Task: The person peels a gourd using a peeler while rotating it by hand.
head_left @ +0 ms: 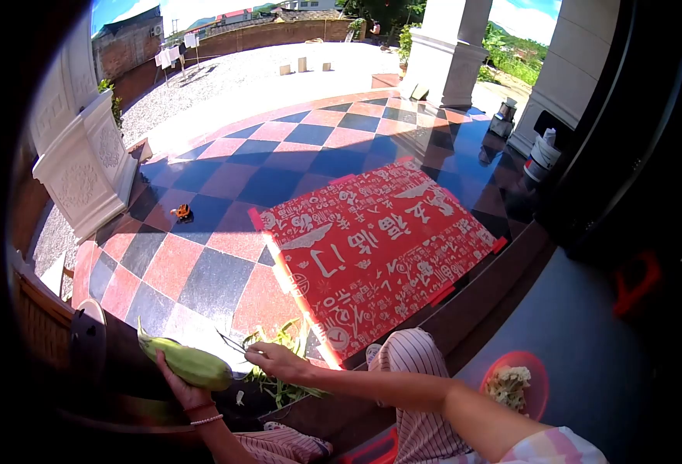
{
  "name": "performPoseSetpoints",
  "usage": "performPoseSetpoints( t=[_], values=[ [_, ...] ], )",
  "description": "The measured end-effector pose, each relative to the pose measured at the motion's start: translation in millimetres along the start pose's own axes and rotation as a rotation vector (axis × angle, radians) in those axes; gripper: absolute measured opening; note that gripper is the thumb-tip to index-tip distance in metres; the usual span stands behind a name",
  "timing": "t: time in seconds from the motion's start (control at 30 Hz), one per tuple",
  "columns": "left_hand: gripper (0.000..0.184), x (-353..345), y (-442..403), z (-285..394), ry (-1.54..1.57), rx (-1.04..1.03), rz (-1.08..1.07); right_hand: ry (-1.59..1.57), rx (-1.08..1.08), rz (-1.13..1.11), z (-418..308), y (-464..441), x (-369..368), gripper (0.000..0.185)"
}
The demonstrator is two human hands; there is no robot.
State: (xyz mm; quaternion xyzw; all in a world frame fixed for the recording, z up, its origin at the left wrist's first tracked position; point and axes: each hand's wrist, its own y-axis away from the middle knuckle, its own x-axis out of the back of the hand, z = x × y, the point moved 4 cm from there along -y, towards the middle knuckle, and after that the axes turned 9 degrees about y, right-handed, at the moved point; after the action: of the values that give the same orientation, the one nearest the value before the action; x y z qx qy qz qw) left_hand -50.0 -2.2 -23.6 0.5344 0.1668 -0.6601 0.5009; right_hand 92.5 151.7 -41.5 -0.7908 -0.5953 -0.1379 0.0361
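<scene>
A: Where does the long, pale-green gourd (194, 366) lie?

B: In the left hand (180, 389), whose fingers wrap it from below. Its long axis slants from the narrow stem end, beyond that hand, down to the blunt end beside the right hand (275, 362).

A: And the right hand?

B: Closed round a thin, dark-framed hand tool (236, 346) that points left, over the blunt end. That hand is nearer this end; I can't tell whether tool and skin touch.

A: What else is around?

B: Loose green strips of peel (285, 339) lie just beyond and below the right hand. Farther out is a red rectangular mat with pale characters (372, 259). To the right hand's right, well apart, sits a pinkish-red round bowl (543, 387) of pale, lumpy pieces (508, 384).

A: Anything close by?

B: The striped trouser leg (410, 359), under the right forearm.
</scene>
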Motion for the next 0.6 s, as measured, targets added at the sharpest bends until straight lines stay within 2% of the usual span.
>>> performPoseSetpoints(
  t=[0.03,0.1,0.23,0.33,0.43,0.53,0.6],
  values=[
    [0.04,1.0,-1.6,-1.8,-0.012,0.011,0.0,0.023,0.126,0.096,-1.1,-2.5,-5.1,0.034],
    [0.04,3.8,-3.1,-6.3,-0.036,0.036,0.002,0.107,0.14,0.007,-5.8,-1.0,-5.7,0.032],
    [0.041,0.8,0.0,-9.1,-0.028,0.08,-0.015,-0.014,0.107,0.09,-13.5,2.7,-7.6,0.029],
    [0.043,2.2,-1.5,-8.9,-0.022,0.059,-0.004,0.055,0.025,0.066,-5.9,0.3,-8.7,0.028],
    [0.045,-3.5,1.0,-10.7,-0.089,0.107,-0.034,0.147,0.054,0.1,-7.2,0.4,-5.1,0.026],
    [0.048,-14.2,9.1,-15.6,-0.132,0.134,-0.001,0.054,0.055,0.174,-20.2,7.3,3.3,0.023],
    [0.049,-21.6,13.6,-22.0,-0.161,0.157,-0.015,0.069,-0.008,0.101,-16.5,2.4,5.5,0.026]
  ],
)
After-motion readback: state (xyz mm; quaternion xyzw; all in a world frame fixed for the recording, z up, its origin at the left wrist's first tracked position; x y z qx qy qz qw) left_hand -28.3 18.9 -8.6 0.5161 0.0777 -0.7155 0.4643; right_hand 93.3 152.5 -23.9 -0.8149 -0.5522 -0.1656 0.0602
